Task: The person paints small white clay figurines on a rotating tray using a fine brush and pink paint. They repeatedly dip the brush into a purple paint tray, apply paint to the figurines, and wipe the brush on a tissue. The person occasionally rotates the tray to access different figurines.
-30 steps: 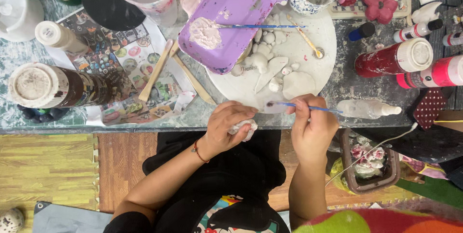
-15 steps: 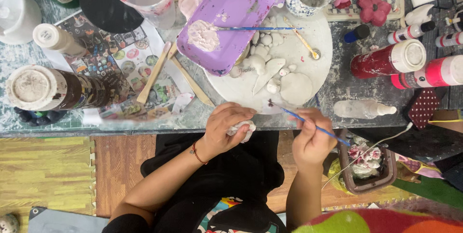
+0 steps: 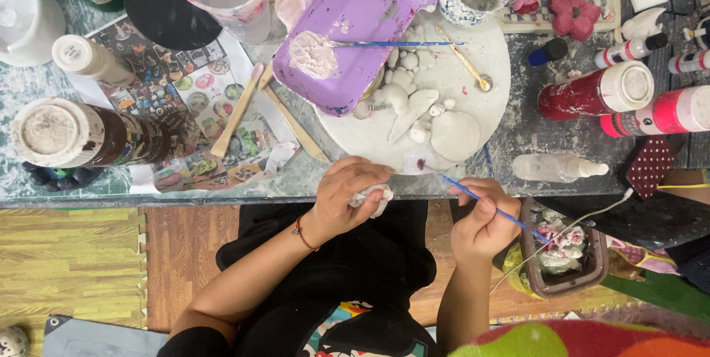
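Both hands grip: left fingers [image 3: 367,177] around white piece [image 3: 375,198], right fingers [image 3: 484,205] pinching paintbrush [image 3: 494,209].

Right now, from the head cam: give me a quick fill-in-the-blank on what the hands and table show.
1. The right hand holds a thin ____ paintbrush.
2. The left hand grips a small ____ piece.
3. Another brush rests across the ____ tray.
4. White shapes lie on a round ____ board.

Missing words: blue; white; purple; white

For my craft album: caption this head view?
Left hand cradles a small white piece; right hand holds a blue paintbrush.
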